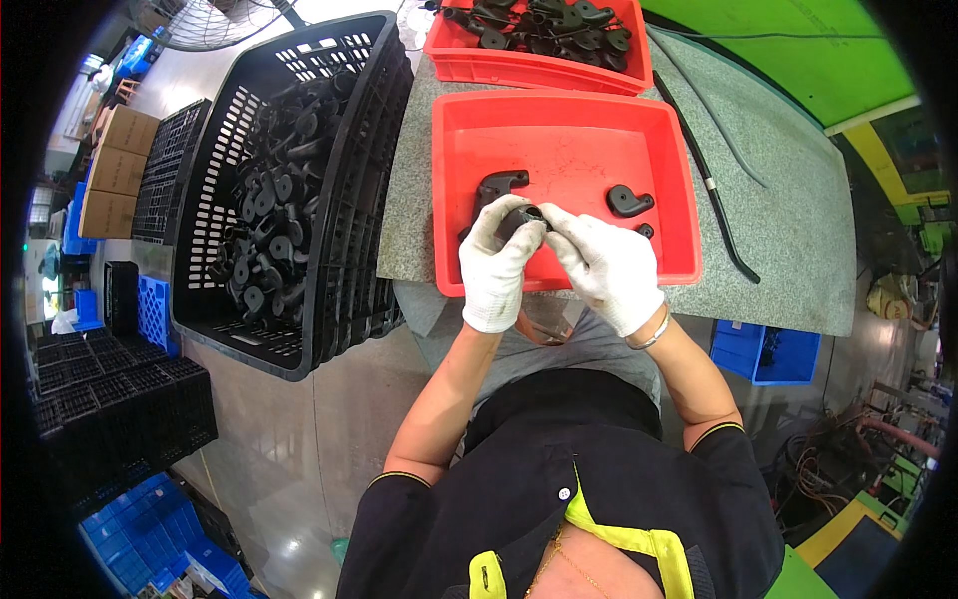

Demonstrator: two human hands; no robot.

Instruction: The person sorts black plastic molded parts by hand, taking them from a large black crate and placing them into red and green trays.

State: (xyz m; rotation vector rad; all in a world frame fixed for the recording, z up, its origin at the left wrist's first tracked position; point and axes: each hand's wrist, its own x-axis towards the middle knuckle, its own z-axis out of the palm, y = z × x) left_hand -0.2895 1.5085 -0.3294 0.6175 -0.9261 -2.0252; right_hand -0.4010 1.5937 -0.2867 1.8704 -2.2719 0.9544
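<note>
Both my hands wear white gloves and meet over the near edge of a red tray (599, 130). My left hand (496, 265) and my right hand (606, 265) grip one black plastic part (521, 217) between their fingertips. Two more black parts lie in the tray: a bracket-shaped one (499, 185) just beyond my left hand, and a rounded one (629, 202) to the right, with a small black piece (646, 231) beside it.
A second red tray (539, 68) full of black parts sits behind the first on a grey stone table (798, 230). A black crate (349, 200) of several black parts stands at left. A dark hose (714, 190) lies on the table. Stacked crates sit on the floor.
</note>
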